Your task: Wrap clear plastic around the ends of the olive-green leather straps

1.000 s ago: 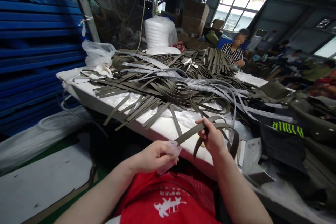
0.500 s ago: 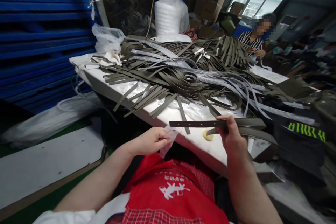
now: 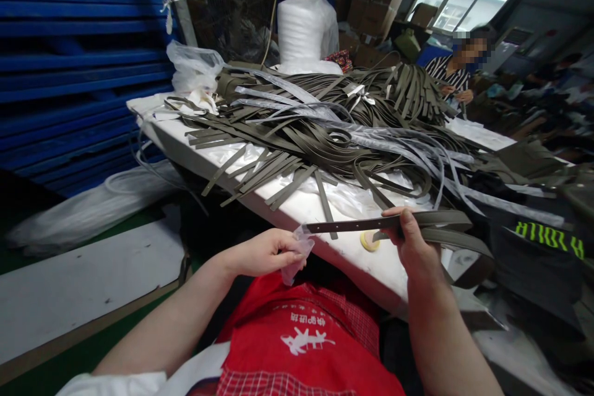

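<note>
My left hand is closed on a clear plastic sleeve, whose upper edge covers the tip of a dark olive strap. That strap has a row of small punched holes toward its left end. My right hand grips it farther along, thumb on top, and the rest loops back to the right behind the hand. A yellow roll of tape lies on the white table just left of my right hand. Behind spreads a large heap of similar straps, some in clear plastic sleeves.
Stacked blue pallets stand at left. A white foam roll rises at the table's back. A dark cloth with yellow-green lettering lies at right. Across the table, a person in a striped top works with both hands. A white board lies at lower left.
The strap's holed tip, bare before, now sits inside the mouth of the plastic sleeve. Both hands have shifted very little; the view has moved slightly.
</note>
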The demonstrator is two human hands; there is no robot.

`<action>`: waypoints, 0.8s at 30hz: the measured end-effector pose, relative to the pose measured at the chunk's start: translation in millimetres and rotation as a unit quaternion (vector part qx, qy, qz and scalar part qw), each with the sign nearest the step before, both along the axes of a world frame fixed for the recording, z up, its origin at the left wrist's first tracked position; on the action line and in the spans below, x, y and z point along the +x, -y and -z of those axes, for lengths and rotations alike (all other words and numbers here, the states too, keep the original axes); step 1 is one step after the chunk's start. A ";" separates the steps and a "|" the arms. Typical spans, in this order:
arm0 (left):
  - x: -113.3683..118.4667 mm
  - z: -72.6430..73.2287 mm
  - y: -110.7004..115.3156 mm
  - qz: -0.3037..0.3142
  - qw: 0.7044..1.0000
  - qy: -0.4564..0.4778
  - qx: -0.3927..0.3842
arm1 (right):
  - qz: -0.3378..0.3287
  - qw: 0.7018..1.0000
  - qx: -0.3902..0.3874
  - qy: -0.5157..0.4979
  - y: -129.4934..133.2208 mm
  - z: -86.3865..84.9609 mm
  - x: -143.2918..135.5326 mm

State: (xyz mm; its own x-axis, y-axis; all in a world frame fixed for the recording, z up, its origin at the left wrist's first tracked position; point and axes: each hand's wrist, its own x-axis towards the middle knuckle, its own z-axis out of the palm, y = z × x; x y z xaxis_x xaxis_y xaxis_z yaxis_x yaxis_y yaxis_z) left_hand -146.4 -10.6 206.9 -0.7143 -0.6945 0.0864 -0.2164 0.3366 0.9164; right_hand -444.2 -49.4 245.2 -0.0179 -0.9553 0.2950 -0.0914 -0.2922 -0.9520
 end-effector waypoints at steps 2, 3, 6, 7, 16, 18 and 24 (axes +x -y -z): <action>-0.8 -2.1 1.5 0.023 1.000 -0.003 -0.011 | -0.031 0.999 0.018 -0.026 1.1 -5.4 -4.8; -1.8 -3.4 2.3 0.032 0.999 -0.005 -0.011 | -0.049 0.998 0.029 -0.038 2.7 -8.1 -7.6; -6.9 -7.1 4.8 0.043 0.999 -0.012 -0.005 | -0.090 0.991 0.053 -0.078 12.1 -13.9 -14.2; -8.9 -7.8 5.6 0.047 0.999 -0.014 -0.005 | -0.100 0.989 0.055 -0.094 16.0 -14.7 -15.2; -20.0 -5.3 8.4 0.079 0.997 -0.014 0.003 | -0.149 0.969 0.083 -0.179 33.8 -19.7 -1.4; -21.5 -2.6 8.1 0.084 0.996 -0.015 0.018 | -0.153 0.963 0.090 -0.203 35.1 -22.2 2.8; -26.9 1.7 8.8 0.083 0.997 0.001 -0.010 | -0.237 0.948 0.130 -0.169 39.1 -22.0 24.4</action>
